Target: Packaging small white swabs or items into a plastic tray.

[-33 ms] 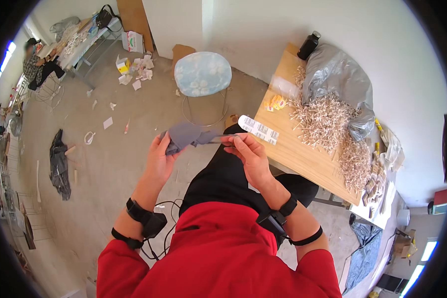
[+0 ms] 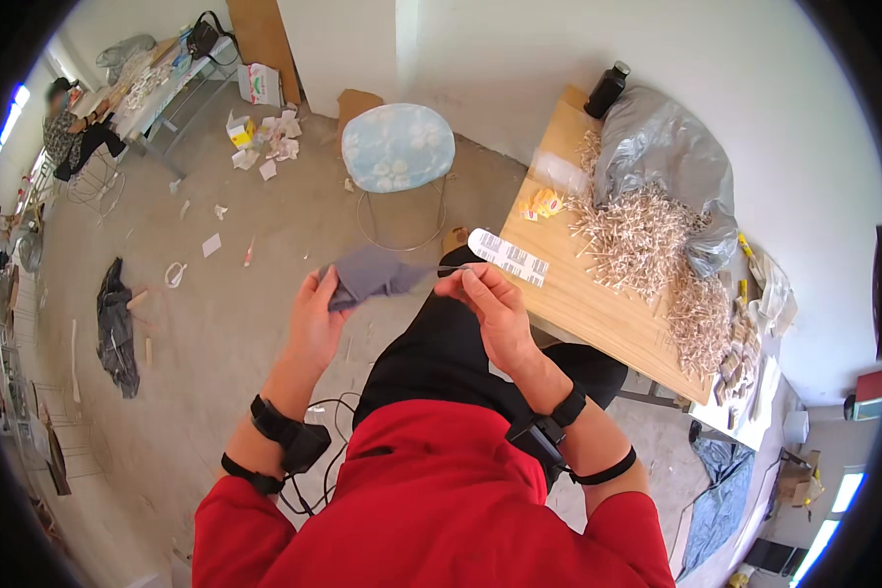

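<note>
Here we are, with the grey cloth (image 2: 370, 276) up in the air between our two hands, above the floor (image 2: 201, 328) and ahead of our dark trousers (image 2: 426, 343). Our left hand (image 2: 311, 316) has its fingers gripping the cloth's left side; our right hand (image 2: 495, 309) pinches a thin strand (image 2: 449, 268) running out from the cloth's narrow right end. To our right, the slanting edge of the wooden surface (image 2: 583, 291) passes near the right hand, and the label sheet (image 2: 512, 258) lies right along that edge. Beyond it, the heap of small sticks (image 2: 632, 240) sits farther in. Ahead, the blue stool (image 2: 399, 147) stands well apart from the cloth; leftward, the floor runs wide out to a black plastic bag (image 2: 117, 328). And the change: the cloth now shows a broader, smoother face, its crumpled lower folds eased, while both hands hold nearly the same places.
</note>
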